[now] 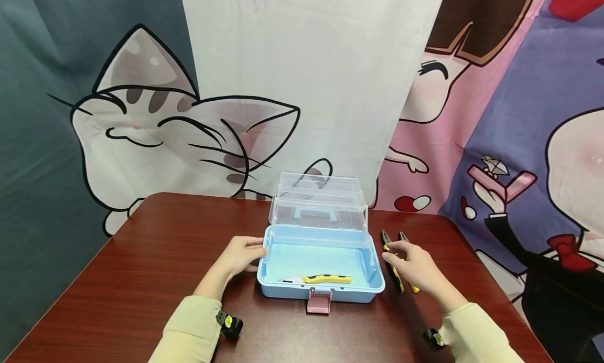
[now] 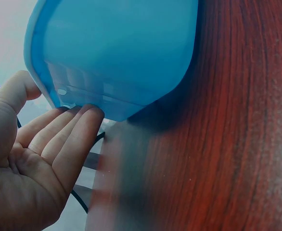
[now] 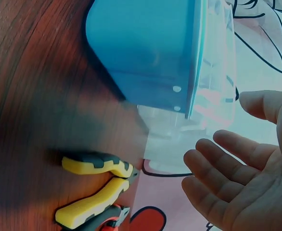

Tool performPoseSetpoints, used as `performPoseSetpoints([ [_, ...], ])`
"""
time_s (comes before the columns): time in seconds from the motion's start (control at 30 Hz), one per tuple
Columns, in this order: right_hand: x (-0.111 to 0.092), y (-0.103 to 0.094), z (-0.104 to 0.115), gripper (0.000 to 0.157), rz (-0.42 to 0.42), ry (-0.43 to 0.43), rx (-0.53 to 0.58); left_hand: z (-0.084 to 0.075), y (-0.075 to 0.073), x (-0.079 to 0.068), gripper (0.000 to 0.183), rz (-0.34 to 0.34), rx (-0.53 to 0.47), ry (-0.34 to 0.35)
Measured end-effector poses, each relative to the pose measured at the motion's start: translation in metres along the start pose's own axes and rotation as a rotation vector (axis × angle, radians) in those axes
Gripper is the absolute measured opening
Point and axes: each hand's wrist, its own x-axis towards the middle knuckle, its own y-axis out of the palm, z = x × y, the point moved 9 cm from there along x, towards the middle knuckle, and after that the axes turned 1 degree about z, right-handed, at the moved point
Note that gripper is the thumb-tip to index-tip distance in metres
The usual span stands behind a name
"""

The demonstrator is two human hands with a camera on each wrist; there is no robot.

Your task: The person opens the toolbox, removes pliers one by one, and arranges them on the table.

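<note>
A light blue plastic toolbox [image 1: 288,291] stands on the table with its clear lid [image 1: 318,184] raised behind it. Inside, near the front wall, lies a slim tool [image 1: 330,279] with a yellow handle; its exact kind is unclear. My left hand [image 1: 240,254] holds the box's left side, thumb at the rim and fingertips against the outer wall. To the right of the box are two pairs of pliers, one with yellow and black handles [image 3: 90,204], the other [image 1: 402,236] partly covered in the head view. Above them hovers my right hand [image 1: 417,268], fingers loosely bent, holding nothing.
A pink latch [image 1: 319,303] hangs down at the toolbox front. The dark red wooden table [image 1: 118,295] extends on both sides. Behind it hangs a cartoon-printed cloth [image 1: 311,64]. A small camera [image 1: 229,324] is strapped at the left wrist.
</note>
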Motion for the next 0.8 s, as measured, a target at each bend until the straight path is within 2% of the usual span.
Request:
performPoseSetpoints([
  [0.8, 0.0, 0.015, 0.02, 0.038, 0.011, -0.054, 0.055, 0.0, 0.001, 0.001, 0.039, 0.008, 0.005, -0.014],
])
